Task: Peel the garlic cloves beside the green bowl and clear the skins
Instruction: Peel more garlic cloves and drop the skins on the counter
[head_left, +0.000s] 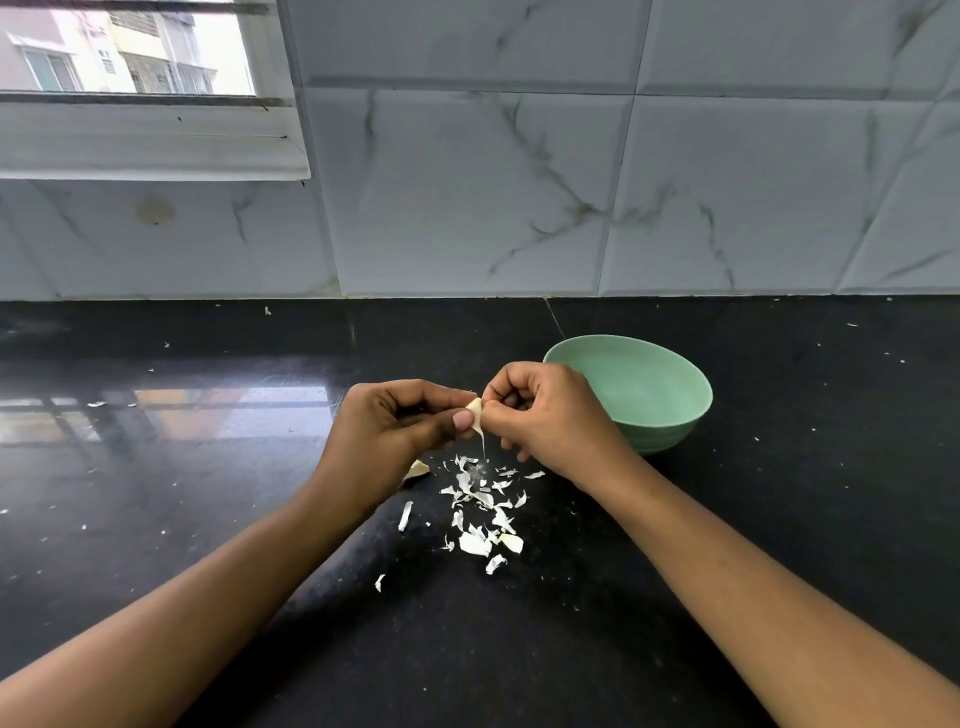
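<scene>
Pinches garlic clove (474, 407) between curled fingertips of left hand (384, 423) and right hand (545, 415), at 9 o'clock from green bowl (655, 397); looks light, firm, slippery; wants gripping by the body, tugging brittle skin from the tip; loose skins (483, 514) at 6 o'clock.

Black stone counter (208, 519) with green bowl (654, 410), scattered garlic skins (483, 519).

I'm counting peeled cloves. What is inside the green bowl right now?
The visible inside of the green bowl is bare green, no cloves. Its near-left part is covered by the right hand, so I cannot tell there.
</scene>
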